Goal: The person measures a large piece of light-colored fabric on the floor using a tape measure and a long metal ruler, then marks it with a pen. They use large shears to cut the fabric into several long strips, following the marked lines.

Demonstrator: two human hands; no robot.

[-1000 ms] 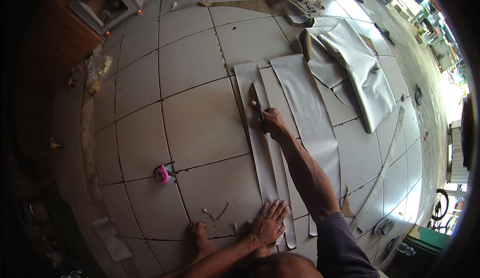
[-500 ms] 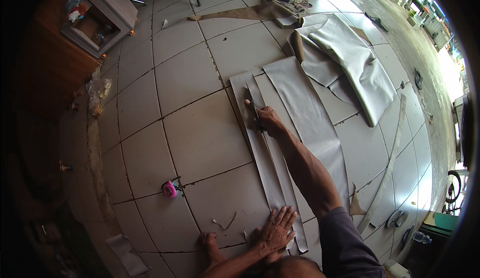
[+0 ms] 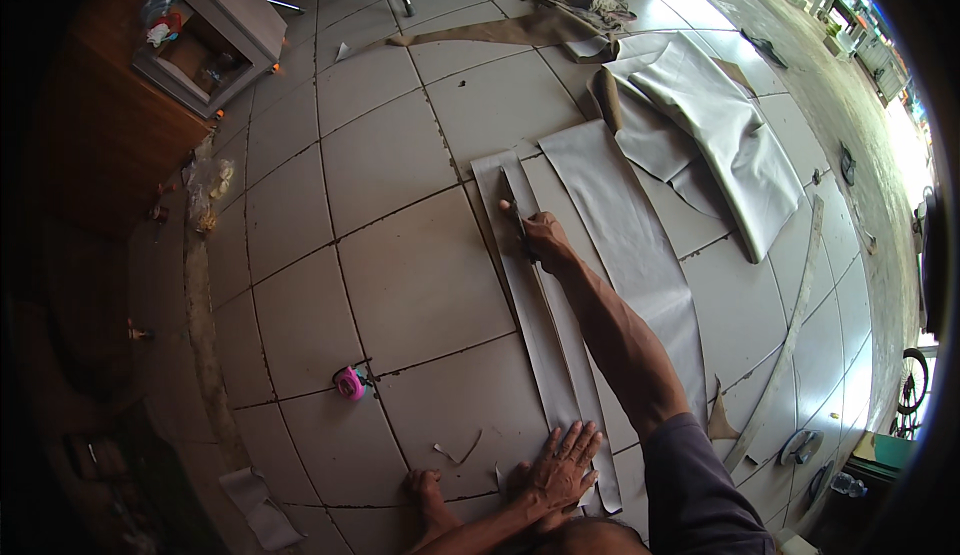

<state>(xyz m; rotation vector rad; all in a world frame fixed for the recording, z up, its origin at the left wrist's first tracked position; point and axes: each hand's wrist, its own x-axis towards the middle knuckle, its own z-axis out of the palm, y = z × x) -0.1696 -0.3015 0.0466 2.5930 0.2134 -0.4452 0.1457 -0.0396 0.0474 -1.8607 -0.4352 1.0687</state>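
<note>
Right hand (image 3: 543, 237) is clenched round the dark scissors (image 3: 513, 211), handles mostly hidden by the fingers, blades pointing away from the body. Left hand (image 3: 562, 475) grips nothing: palm down, fingers slightly spread, pressing on the near end of the grey strip (image 3: 540, 345). Strip lies on the tiled floor (image 3: 420, 265), under both hands, running from the left hand to just beyond the right. A lengthwise slit runs back from the scissors toward the left hand.

Pose: right arm reaches well forward, near straight, dark sleeve at its upper end. Left forearm comes in low from the left, angled across to the strip's near end.

Around them: wider grey sheet (image 3: 625, 225) just right of the right hand, roughly parallel to the strip. Folded grey sheet (image 3: 700, 135) beyond that, forward right. Long pale strip (image 3: 797, 325) well right of both hands. Small curled offcut (image 3: 458, 452) left of the left hand; pink tape measure (image 3: 350, 383) further left and forward, any marking on it too small to read. Brown scrap (image 3: 480, 31) well forward of the right hand, cabinet (image 3: 248, 40) far forward left.
</note>
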